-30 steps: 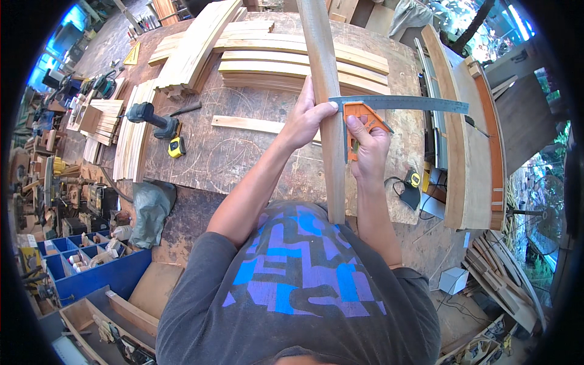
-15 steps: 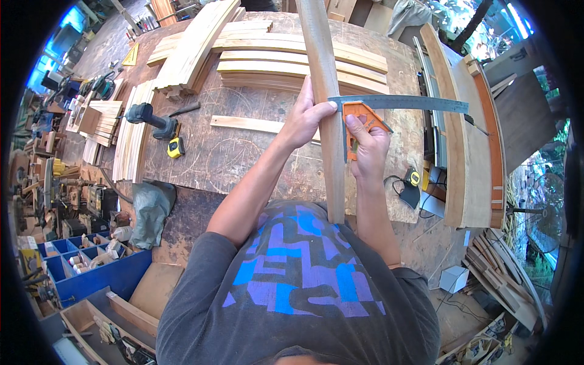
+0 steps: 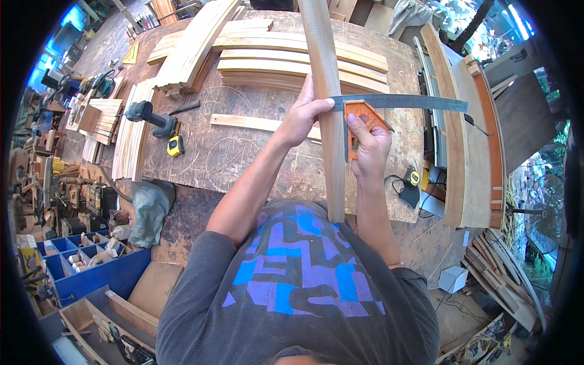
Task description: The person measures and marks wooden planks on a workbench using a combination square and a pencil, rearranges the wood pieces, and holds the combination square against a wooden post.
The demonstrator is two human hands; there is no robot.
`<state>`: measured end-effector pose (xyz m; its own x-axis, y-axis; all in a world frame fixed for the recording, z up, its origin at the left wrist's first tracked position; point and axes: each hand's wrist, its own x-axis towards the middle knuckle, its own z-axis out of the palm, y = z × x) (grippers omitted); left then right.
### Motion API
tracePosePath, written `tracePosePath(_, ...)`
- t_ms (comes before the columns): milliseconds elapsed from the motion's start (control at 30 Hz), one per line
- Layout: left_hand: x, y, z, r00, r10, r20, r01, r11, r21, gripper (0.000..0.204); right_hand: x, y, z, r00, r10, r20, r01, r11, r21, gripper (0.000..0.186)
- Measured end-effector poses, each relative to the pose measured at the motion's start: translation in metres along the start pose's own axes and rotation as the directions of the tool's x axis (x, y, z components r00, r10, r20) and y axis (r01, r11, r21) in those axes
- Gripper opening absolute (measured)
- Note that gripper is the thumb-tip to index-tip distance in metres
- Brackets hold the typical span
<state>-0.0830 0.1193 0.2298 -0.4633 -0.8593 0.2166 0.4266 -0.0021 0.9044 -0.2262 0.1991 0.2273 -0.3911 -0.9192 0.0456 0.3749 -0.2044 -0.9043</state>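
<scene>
A long wooden board [image 3: 329,140] stretches from my chest out over the workbench, gripped along its left side by my left hand [image 3: 299,121]. That hand's thumb lies on the board's upper face, close to the end of a steel rule. The rule belongs to a combination square [image 3: 359,111] with an orange head, which my right hand [image 3: 372,146] holds against the board's right side. Its blade [image 3: 413,102] sticks out to the right, roughly across the board. My right thumb presses on the orange head, and the other fingers are partly hidden beneath it.
Stacked wooden strips [image 3: 267,64] lie at the workbench's [image 3: 194,152] far side. To the left are a cordless drill [image 3: 152,118] and a yellow tape measure [image 3: 176,146]. A single strip [image 3: 246,123] lies behind my left forearm. A second tape measure [image 3: 414,177] sits near the right edge.
My left hand and its thumb have shifted very slightly left and away from me. The board and square stay almost where they were.
</scene>
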Motion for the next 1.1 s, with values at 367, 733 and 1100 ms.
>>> tracePosePath(367, -0.0011, 0.0028, 0.0011, 0.998, -0.021, 0.052, 0.02, 1.0, 0.004, 0.073, -0.0014, -0.0007, 0.0007, 0.999, -0.031, -0.037, 0.029, 0.999, -0.034, 0.017)
tracePosePath(733, -0.001, 0.0002, -0.0025, 0.997, -0.033, 0.075, 0.033, 0.999, 0.013, 0.073, -0.003, -0.0044, 0.0016, 1.0, -0.025, -0.014, 0.025, 0.999, -0.036, 0.018)
tracePosePath(1100, -0.0011, 0.0031, -0.0015, 0.997, -0.027, 0.072, 0.025, 0.999, 0.028, 0.072, -0.0032, -0.0067, 0.0035, 1.0, -0.018, -0.021, 0.017, 0.999, -0.04, 0.017)
